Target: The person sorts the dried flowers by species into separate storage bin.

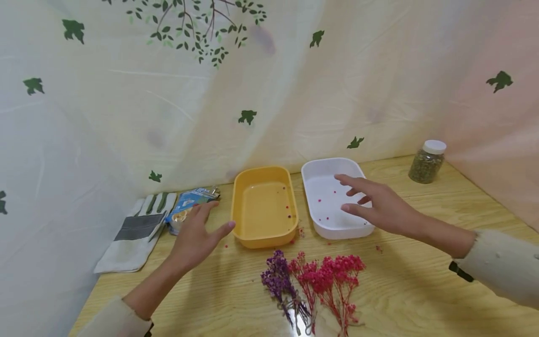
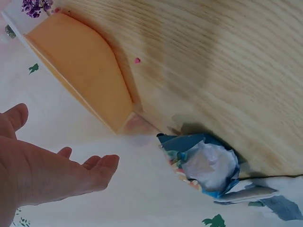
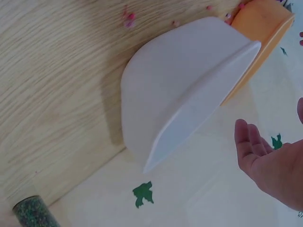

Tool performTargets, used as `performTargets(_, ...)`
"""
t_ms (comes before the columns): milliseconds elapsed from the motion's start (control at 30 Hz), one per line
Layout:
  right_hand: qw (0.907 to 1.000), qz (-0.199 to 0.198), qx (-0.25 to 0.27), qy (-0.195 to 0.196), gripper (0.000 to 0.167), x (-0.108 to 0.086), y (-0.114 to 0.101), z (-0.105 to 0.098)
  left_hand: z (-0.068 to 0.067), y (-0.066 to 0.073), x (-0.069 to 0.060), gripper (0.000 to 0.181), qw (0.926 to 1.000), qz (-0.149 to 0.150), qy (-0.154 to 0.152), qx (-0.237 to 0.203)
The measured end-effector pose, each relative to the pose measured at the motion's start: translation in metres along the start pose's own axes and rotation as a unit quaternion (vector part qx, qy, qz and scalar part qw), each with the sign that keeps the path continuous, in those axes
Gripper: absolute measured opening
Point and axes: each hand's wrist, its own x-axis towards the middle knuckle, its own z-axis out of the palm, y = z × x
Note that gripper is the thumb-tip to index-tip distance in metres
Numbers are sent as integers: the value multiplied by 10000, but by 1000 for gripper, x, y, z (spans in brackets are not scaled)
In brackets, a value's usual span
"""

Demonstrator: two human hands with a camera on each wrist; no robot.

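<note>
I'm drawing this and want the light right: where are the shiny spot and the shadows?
Head view: white glare on the table, near the stem ends of the purple flowers; left wrist view: a soft shadow along the yellow tray; right wrist view: a shadow beside the white tray.

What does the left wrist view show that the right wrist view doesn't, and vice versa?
Only left wrist: the crumpled blue printed packet and the white fabric glove with a grey band.

Only right wrist: the right hand, with nothing in its fingers.

Both: the yellow-orange rectangular plastic tray, light wood-grain table, loose pink bits and pale backdrop with green leaf prints.
</note>
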Motion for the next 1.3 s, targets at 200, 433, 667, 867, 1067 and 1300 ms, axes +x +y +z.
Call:
performTargets(200, 9993, -224, 268, -160, 60, 4, -10, 15, 2, -5, 2, 69, 9953, -222, -425, -837)
performTargets(433, 9967, -330, 566, -470, 67, 6, -25, 33, 8, -13, 8, 67, 9848, -435, -795, -1481)
performTargets(667, 9942, -307, 785, -666, 69, 7, -33, 46, 12, -18, 11, 66, 9781, -374, -935, -1821)
performTargets(867, 9895, -507, 938, -972, 73, 10, -38, 57, 13, -20, 13, 67, 9728, -501, -1056, -1999)
performTargets(1067, 9841, -533, 1014, -1358, 68, 11, -46, 68, 14, -21, 16, 68, 9690, -583, -1167, -2100)
performTargets(1300, 9782, -1137, 778, -1552, 64, 13, -54, 80, 24, -28, 19, 66, 9625, -607, -1120, -2397)
